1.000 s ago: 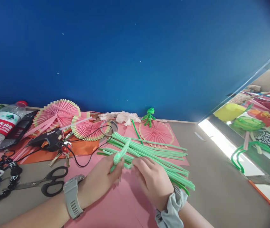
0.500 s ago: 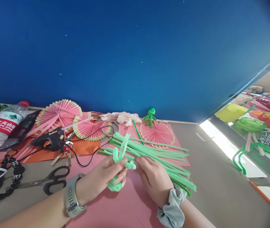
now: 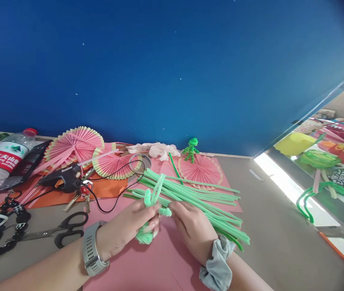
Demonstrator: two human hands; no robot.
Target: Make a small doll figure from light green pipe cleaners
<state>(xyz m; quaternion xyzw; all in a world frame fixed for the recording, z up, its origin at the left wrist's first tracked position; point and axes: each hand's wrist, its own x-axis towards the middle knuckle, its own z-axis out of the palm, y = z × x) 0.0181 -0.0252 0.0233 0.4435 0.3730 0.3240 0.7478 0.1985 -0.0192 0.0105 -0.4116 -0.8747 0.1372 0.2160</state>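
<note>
A light green pipe cleaner figure (image 3: 144, 235), with coiled parts and two straight stems standing up, is gripped in my left hand (image 3: 129, 228). My right hand (image 3: 191, 228) has its fingers pinched together at the tip of the coiled piece that points right; the exact hold is partly hidden. Behind and beside my right hand lies a bundle of light green pipe cleaners (image 3: 190, 194) on pink paper (image 3: 166, 266). A small finished green figure (image 3: 191, 150) stands upright at the back, by a pink pleated paper fan (image 3: 200, 171).
On the left are black-handled scissors (image 3: 69, 230), a black bead bracelet (image 3: 22, 218), keys (image 3: 86, 190), a glue gun (image 3: 64, 178), a phone (image 3: 28, 165) and a bottle (image 3: 4, 159). A blue panel (image 3: 172, 72) rises behind. Colourful crafts (image 3: 320, 157) sit at the far right.
The straight stems and the held figure have shifted slightly down. My right hand has moved a little left, its fingertips closer to the coiled piece.
</note>
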